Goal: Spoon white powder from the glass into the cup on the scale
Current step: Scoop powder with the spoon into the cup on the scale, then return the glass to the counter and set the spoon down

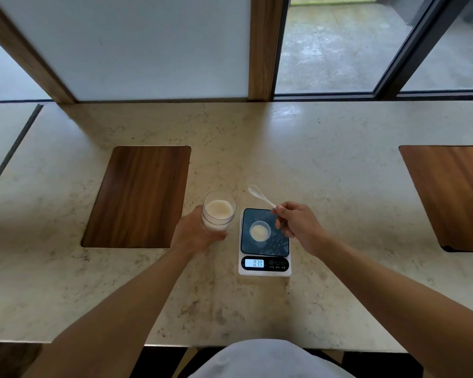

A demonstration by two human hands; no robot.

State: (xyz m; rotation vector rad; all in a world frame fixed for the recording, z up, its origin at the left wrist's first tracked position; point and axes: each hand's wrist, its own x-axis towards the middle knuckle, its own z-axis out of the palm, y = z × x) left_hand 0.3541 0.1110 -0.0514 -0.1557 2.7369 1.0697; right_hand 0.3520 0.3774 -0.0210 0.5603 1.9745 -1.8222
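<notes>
Two hands are at work in the single head view. The glass point(218, 211) stands on the marble counter point(339, 165) just left of the scale point(265, 242), about half full of white powder point(219, 209); it looks rigid, smooth-walled and breakable, probably fairly heavy with its load, so a wrap around the lower wall seems the safest hold. The left hand point(195, 234) does just that: fingers curled around the near and left side of the glass, closed on it, forearm running up from the lower left. The spoon point(260, 195) is small, white and thin, judged light and stiff, likely plastic; it is best held at the handle end, bowl kept level when loaded. The right hand point(298, 223) pinches that handle end between thumb and fingertips, remaining fingers folded, wrist bent above the right edge of the scale. The spoon's bowl points up and away to the left, in the air between glass and scale; whether any powder lies in it cannot be told. The cup point(260, 231) sits on the dark platform of the scale, small and clear, with a shallow layer of powder inside; it is judged very light and easy to knock over. White specks lie scattered on the platform near the cup. The lit display point(254, 263) appears to read 038.
</notes>
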